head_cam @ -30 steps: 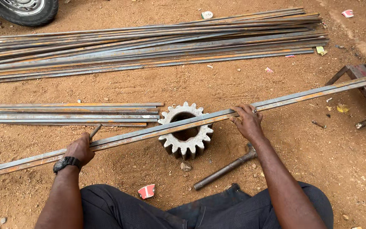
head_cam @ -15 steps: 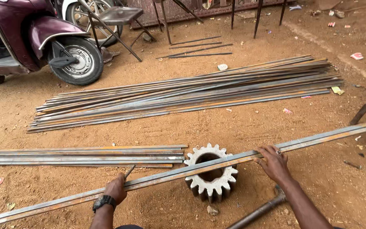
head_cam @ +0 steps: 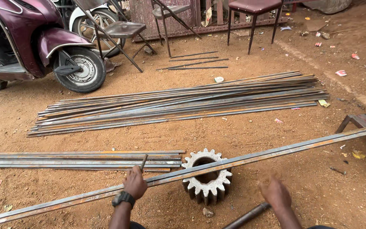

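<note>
A long flat steel bar (head_cam: 276,152) runs from lower left to the right edge and rests across a large toothed gear (head_cam: 206,182) lying flat on the dirt. My left hand (head_cam: 134,183), with a black wristwatch, sits on the bar left of the gear and grips a short thin metal rod (head_cam: 143,161) that points up. My right hand (head_cam: 276,193) hovers just below the bar, right of the gear, holding nothing; it is slightly blurred. A hammer-like tool's handle (head_cam: 246,216) lies on the ground between my hands.
A wide pile of long flat bars (head_cam: 183,104) lies further out, and a smaller stack (head_cam: 77,159) at left. A maroon scooter (head_cam: 34,42) and metal chairs (head_cam: 123,29) stand at the back. A rusty metal stand (head_cam: 363,121) supports the bar's right end.
My right hand has come off the bar and drawn back toward me. The view has tilted up, bringing the scooter and chairs in. The left hand stays on the bar.
</note>
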